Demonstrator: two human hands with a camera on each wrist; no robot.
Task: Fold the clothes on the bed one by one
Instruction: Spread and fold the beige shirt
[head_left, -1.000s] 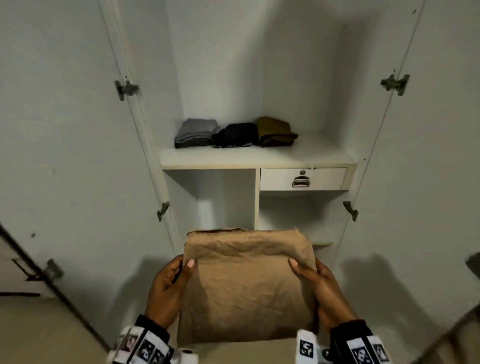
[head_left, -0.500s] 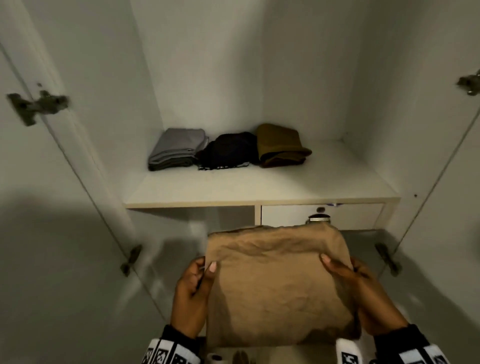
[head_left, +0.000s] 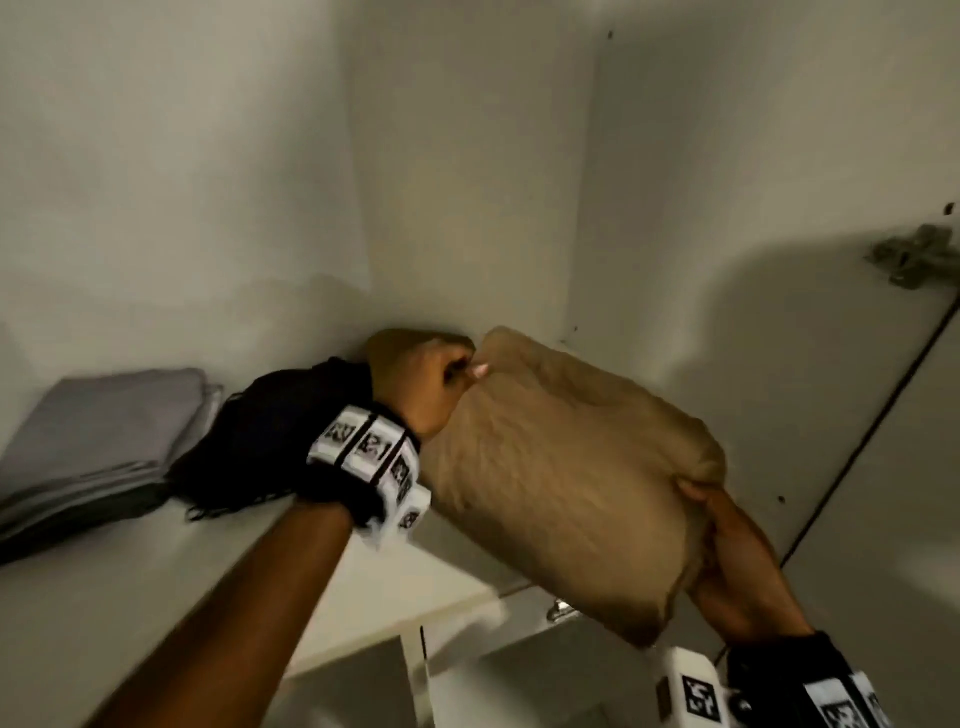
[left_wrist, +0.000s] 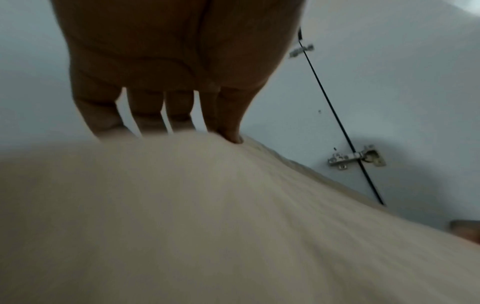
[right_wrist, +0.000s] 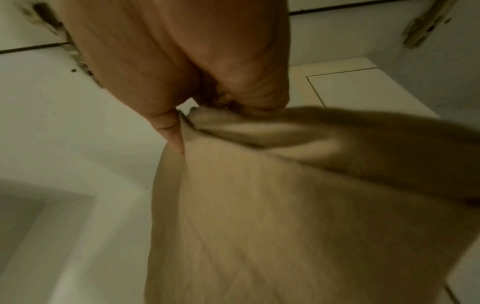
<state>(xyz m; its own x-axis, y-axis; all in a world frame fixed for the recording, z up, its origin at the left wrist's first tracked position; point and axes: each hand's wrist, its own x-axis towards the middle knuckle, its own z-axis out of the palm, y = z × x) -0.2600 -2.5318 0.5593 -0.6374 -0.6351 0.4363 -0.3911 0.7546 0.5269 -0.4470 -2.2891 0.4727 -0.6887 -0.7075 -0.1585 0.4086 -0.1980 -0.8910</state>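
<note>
Both the left hand (head_left: 431, 384) and right hand (head_left: 727, 561) grip the tan folded garment (head_left: 561, 483), seemingly above the shelf (head_left: 156, 597).

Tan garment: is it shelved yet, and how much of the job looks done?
Done: three folded pieces, grey, black and olive-brown, already lie on the wardrobe shelf. In hand: the folded tan garment, gripped by the left hand and right hand, tilted and partly past the shelf's front edge. Left: setting it flat. The bed is out of view.

Tan garment (head_left: 561, 483): soft, matt, wrinkled cloth. Shelf (head_left: 156, 587): smooth matt white board. Hinge (left_wrist: 355, 157), right of frame: shiny metal.
</note>
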